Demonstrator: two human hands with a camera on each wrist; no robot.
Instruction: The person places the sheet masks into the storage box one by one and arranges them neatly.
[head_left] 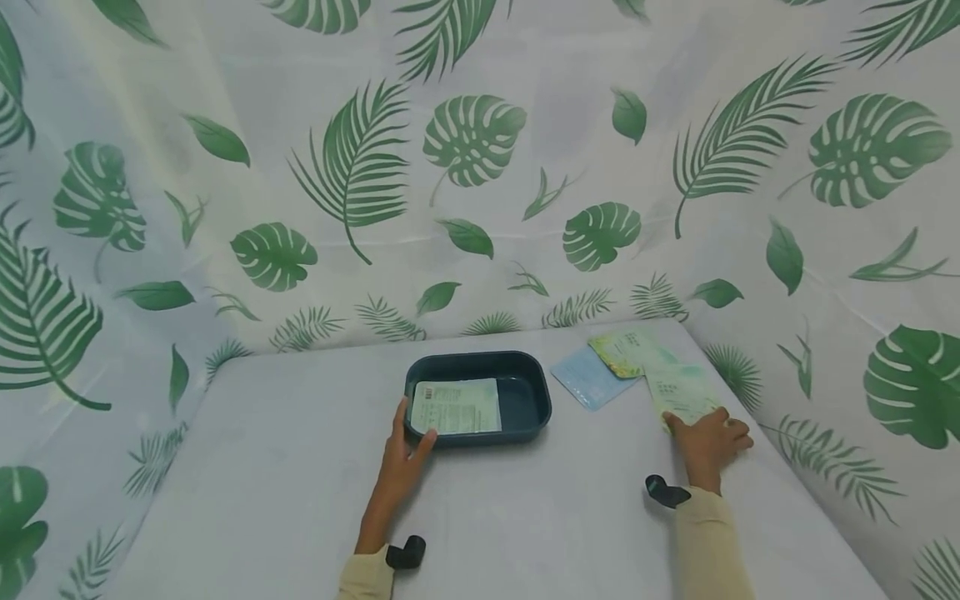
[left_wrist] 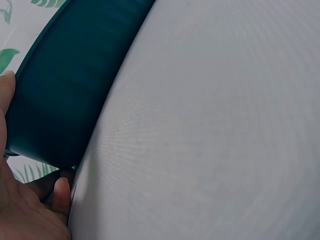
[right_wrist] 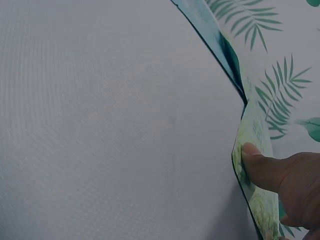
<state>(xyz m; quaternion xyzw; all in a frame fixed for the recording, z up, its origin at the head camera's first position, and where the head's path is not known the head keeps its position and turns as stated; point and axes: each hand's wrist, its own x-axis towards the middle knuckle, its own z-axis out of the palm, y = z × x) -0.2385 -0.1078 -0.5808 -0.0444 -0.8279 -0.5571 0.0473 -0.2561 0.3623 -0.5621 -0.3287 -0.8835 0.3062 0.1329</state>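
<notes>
A dark teal rectangular tray (head_left: 527, 408) stands on the white table. My left hand (head_left: 401, 467) grips its left end, thumb at the front rim and fingers along the side. Inside, toward the left, lies a flat pale green sachet (head_left: 456, 407) with its printed back up. Over on the right, my right hand (head_left: 708, 442) holds the near end of another light green sachet (head_left: 681, 385). In the right wrist view the thumb (right_wrist: 260, 167) presses on that sachet's face; the other fingers are mostly hidden.
Beyond the right hand, a yellow-green sachet (head_left: 624, 352) overlaps a light blue sachet (head_left: 591, 379), right of the tray. A white cloth with green leaf prints (head_left: 480, 250) hangs behind and beside the table (head_left: 285, 467). The sachets lie near the table's right edge.
</notes>
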